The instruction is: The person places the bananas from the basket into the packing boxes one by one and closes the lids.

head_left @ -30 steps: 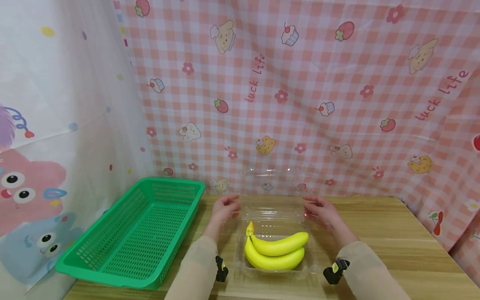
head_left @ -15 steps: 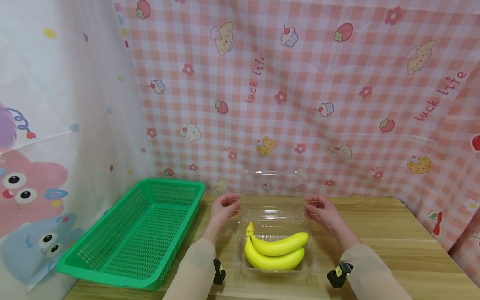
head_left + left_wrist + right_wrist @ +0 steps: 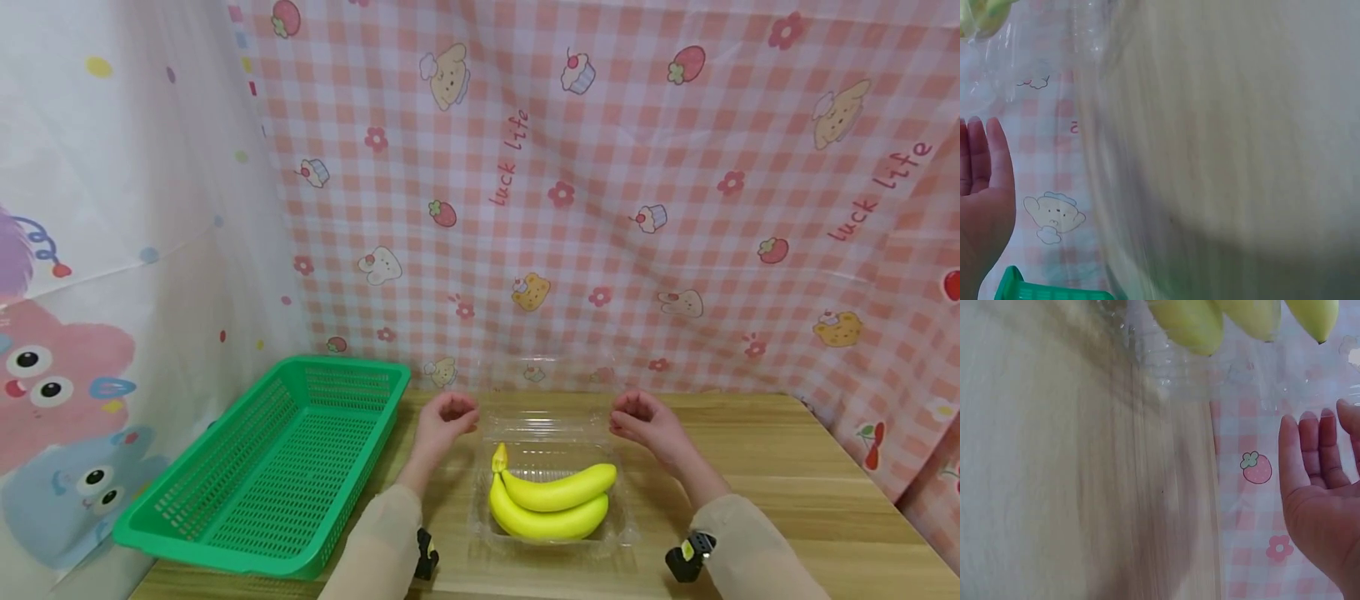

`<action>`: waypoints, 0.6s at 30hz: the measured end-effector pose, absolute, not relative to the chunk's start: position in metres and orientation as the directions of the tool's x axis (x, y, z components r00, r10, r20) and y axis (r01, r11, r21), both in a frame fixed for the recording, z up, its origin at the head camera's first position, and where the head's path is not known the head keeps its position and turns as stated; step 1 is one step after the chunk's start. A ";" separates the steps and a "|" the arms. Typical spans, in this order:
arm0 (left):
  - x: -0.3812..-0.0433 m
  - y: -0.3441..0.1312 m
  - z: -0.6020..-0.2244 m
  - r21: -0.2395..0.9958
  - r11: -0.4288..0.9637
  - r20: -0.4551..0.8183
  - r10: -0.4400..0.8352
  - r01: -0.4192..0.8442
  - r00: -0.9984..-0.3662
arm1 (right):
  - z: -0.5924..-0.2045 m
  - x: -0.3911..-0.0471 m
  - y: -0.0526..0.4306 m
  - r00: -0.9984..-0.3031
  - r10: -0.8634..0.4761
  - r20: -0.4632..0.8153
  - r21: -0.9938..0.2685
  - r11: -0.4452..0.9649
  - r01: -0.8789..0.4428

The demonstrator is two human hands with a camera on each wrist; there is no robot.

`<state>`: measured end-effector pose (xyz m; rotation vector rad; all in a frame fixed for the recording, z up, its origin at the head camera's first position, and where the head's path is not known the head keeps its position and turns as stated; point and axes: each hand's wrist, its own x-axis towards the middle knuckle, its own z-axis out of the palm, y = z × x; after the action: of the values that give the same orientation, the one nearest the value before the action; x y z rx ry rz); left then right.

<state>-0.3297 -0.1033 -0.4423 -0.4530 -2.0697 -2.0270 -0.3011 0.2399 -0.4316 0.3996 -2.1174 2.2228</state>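
Note:
A clear plastic clamshell box [image 3: 551, 543] stands on the table with its lid [image 3: 547, 400] raised at the back. Yellow bananas [image 3: 551, 500] lie in its base; in the right wrist view three banana tips [image 3: 1250, 319] show through the plastic. My left hand [image 3: 444, 417] is at the lid's left side, its fingers straight in the left wrist view. On the opposite side is my right hand [image 3: 651, 423], with loosely bent fingers. Neither hand grips anything; I cannot tell whether the fingertips touch the lid.
A green perforated basket [image 3: 277, 467] sits to the left on the wooden table [image 3: 765, 467]. Behind the table hangs a pink checked cloth [image 3: 600, 150], and a white printed cloth [image 3: 165, 250] hangs on the left.
The lid's top edge has dropped a little, and its glare has faded. My wrists have spread slightly outward while the fingers stay beside the lid. Bananas and basket keep their places.

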 end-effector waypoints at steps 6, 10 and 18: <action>-0.329 -0.110 -0.446 0.892 0.075 0.434 0.133 0.446 -0.891 | -0.436 -0.299 0.243 -0.929 -0.198 0.313 -0.947 0.007 -0.320; -0.326 -0.112 -0.447 0.869 0.121 0.460 0.156 0.480 -0.874 | -0.438 -0.297 0.247 -0.923 -0.197 0.330 -0.920 0.151 -0.361; -0.311 -0.115 -0.442 0.840 0.141 0.485 0.239 0.524 -0.841 | -0.440 -0.291 0.253 -0.895 -0.246 0.372 -0.858 0.276 -0.433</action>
<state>-0.3107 -0.1150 -0.4424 -0.7476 -2.1823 -1.7645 -0.2912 0.2528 -0.4405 0.6377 -2.3723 1.6792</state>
